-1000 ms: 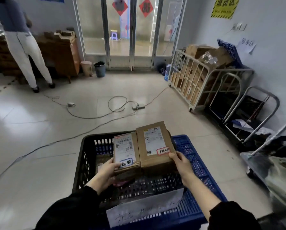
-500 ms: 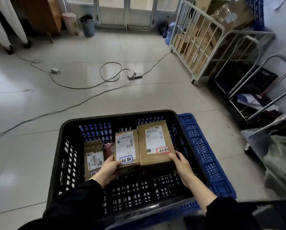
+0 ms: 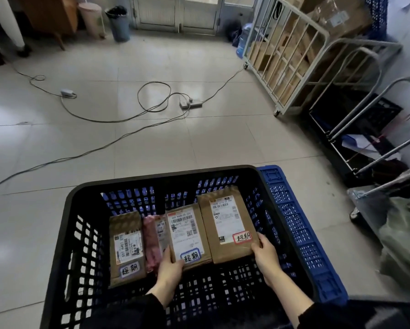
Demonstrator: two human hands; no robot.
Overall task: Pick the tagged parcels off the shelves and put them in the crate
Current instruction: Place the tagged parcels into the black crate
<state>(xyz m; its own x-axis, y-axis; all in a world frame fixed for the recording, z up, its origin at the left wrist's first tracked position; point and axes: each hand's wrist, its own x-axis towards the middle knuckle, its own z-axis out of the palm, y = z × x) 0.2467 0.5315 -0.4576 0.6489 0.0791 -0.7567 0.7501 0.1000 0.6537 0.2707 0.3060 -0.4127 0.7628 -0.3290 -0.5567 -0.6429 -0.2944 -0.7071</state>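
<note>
Crate (image 3: 166, 178): black moulded plastic, rectangular, lattice walls and floor, rounded rim. Blue perforated plastic crate (image 3: 301, 236) shows along its right side and through the far wall's holes.

Inside, left to right:
- kraft parcel (image 3: 125, 224), flat rectangle, white shipping label, handwritten tag near its near edge, lies free on the crate floor
- pink bubble mailer (image 3: 151, 245), narrow and soft-looking, wedged between that parcel and the next
- blue-tagged parcel (image 3: 187, 233), kraft cardboard, long white barcode label, handwritten tag with a blue border
- red-tagged parcel (image 3: 227, 224), kraft cardboard, a bit larger, white label, handwritten tag with a red border

Left grip (image 3: 169, 269) clamps the near left corner of the blue-tagged parcel, thumb on top. Right grip (image 3: 264, 255) clamps the near right corner of the red-tagged parcel, thumb on top by the tag. Both parcels are side by side, touching, low inside the crate; cannot tell if they rest on its floor.

Around: glossy tiled floor (image 3: 199, 143), power strip (image 3: 190, 103) with looping cables, white tubular-steel roll cage (image 3: 287, 36) full of cardboard boxes, grey bin (image 3: 119, 24).
</note>
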